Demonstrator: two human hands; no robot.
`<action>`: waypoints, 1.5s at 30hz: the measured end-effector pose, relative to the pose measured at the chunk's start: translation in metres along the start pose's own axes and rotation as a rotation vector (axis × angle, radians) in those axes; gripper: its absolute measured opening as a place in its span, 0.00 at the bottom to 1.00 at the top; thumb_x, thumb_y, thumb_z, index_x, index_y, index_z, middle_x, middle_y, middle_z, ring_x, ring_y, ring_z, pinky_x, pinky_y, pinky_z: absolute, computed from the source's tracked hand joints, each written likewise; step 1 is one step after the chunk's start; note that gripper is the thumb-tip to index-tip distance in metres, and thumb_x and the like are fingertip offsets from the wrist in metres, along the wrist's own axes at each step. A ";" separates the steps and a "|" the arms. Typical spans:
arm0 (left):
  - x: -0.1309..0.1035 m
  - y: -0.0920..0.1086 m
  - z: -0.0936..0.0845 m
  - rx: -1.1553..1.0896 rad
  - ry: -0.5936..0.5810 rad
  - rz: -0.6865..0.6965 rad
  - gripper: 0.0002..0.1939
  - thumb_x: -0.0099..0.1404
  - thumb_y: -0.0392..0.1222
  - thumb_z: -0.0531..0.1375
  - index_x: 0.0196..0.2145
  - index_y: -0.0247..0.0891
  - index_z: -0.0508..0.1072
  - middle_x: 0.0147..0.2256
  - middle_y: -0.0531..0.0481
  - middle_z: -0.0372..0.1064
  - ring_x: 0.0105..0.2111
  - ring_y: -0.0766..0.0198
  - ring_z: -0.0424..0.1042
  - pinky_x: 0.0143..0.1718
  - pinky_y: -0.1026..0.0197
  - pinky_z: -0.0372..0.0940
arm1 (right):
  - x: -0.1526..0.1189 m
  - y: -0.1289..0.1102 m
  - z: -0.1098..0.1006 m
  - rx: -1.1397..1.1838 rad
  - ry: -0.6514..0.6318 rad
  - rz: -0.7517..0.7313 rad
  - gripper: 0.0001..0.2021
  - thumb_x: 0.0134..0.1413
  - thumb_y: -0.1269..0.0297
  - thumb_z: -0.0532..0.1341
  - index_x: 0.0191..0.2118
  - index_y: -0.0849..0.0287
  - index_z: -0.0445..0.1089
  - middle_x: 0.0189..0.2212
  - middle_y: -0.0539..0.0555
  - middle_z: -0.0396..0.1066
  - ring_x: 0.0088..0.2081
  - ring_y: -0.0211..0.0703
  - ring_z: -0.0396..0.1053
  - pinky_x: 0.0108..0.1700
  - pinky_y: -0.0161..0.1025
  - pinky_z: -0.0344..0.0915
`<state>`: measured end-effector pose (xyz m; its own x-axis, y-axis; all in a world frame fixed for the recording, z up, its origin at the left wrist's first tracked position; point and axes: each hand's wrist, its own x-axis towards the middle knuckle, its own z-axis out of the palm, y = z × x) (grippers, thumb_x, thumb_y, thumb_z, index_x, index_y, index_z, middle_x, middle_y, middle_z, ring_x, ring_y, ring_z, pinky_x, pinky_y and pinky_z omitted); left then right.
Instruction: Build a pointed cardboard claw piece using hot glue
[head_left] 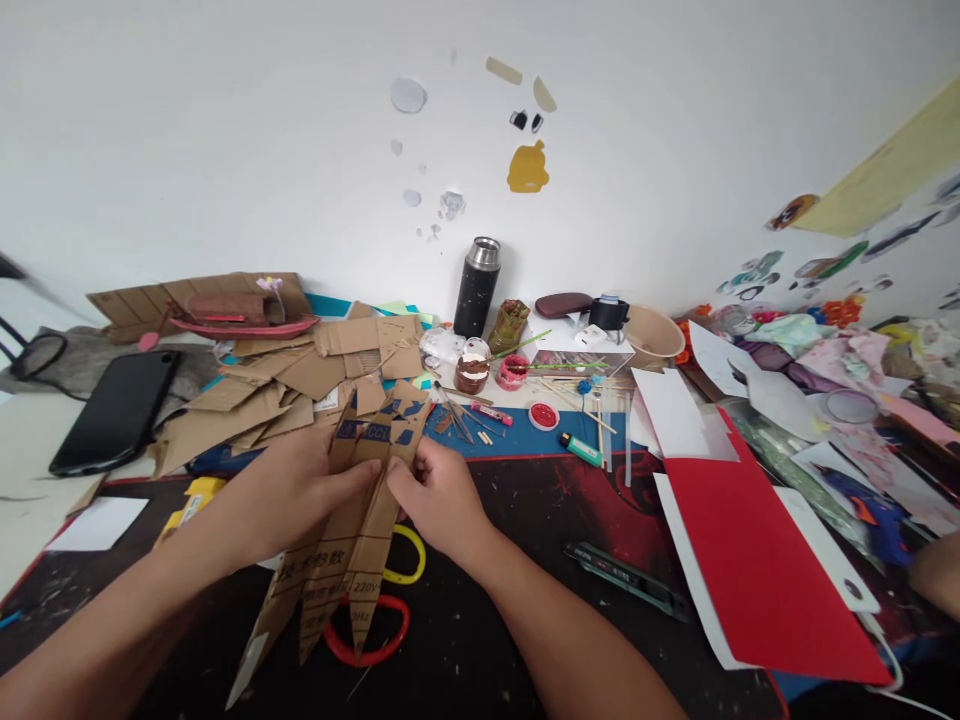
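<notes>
A piece of brown corrugated cardboard [365, 545], cut into long pointed strips with printed lettering, is held up over the dark mat. My left hand [300, 490] grips it from the left, thumb pressed across the front. From the right, my right hand [439, 490] pinches its edge near the upper middle, thumb and fingers together. Below and partly behind the cardboard lie scissors with a red handle loop [390, 635] and a yellow handle loop [409, 555]; their blades are hidden. Dark blue tape or print marks the cardboard's upper part.
Cardboard scraps [277, 380] pile up at the left, beside a black phone [116, 410]. Behind stand a black thermos [478, 288] and open paint jars [473, 368]. A utility knife [626, 580], red paper [757, 560] and a glue gun [862, 510] lie right.
</notes>
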<state>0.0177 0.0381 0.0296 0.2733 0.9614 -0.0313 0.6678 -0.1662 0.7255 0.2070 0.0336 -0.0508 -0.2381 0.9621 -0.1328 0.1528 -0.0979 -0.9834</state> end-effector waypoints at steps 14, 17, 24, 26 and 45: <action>0.004 0.004 0.003 -0.003 -0.091 -0.026 0.25 0.68 0.64 0.58 0.42 0.45 0.88 0.45 0.45 0.89 0.44 0.40 0.85 0.52 0.46 0.77 | 0.003 0.002 0.001 0.117 -0.004 -0.026 0.04 0.65 0.64 0.64 0.41 0.56 0.77 0.33 0.49 0.78 0.37 0.44 0.74 0.39 0.37 0.71; 0.005 0.002 -0.001 -0.047 -0.073 -0.051 0.25 0.66 0.64 0.62 0.45 0.45 0.88 0.45 0.46 0.89 0.44 0.42 0.85 0.52 0.48 0.78 | 0.003 0.000 -0.001 0.216 -0.058 0.024 0.06 0.66 0.61 0.64 0.42 0.56 0.77 0.34 0.49 0.77 0.32 0.41 0.72 0.33 0.35 0.69; 0.005 0.003 -0.005 -0.043 -0.098 -0.009 0.19 0.67 0.62 0.62 0.32 0.48 0.85 0.28 0.48 0.82 0.46 0.39 0.84 0.52 0.46 0.78 | 0.003 -0.006 -0.005 0.263 -0.060 0.081 0.10 0.66 0.54 0.68 0.40 0.55 0.74 0.30 0.48 0.73 0.27 0.40 0.69 0.29 0.36 0.72; 0.005 0.000 -0.004 -0.057 -0.102 -0.008 0.19 0.68 0.62 0.62 0.34 0.48 0.85 0.29 0.48 0.83 0.46 0.40 0.84 0.51 0.47 0.78 | 0.003 -0.007 -0.005 0.246 -0.059 0.073 0.09 0.65 0.55 0.68 0.38 0.55 0.73 0.28 0.47 0.72 0.25 0.39 0.68 0.28 0.36 0.72; 0.002 0.005 -0.004 -0.030 -0.139 0.028 0.20 0.70 0.59 0.59 0.37 0.45 0.86 0.39 0.48 0.88 0.46 0.42 0.83 0.56 0.47 0.76 | 0.000 0.000 0.004 0.049 0.059 -0.066 0.06 0.62 0.60 0.65 0.37 0.56 0.73 0.29 0.47 0.73 0.30 0.40 0.67 0.33 0.36 0.65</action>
<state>0.0190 0.0400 0.0356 0.3866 0.9164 -0.1039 0.6380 -0.1843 0.7477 0.2033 0.0324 -0.0509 -0.1893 0.9800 -0.0619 0.0916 -0.0451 -0.9948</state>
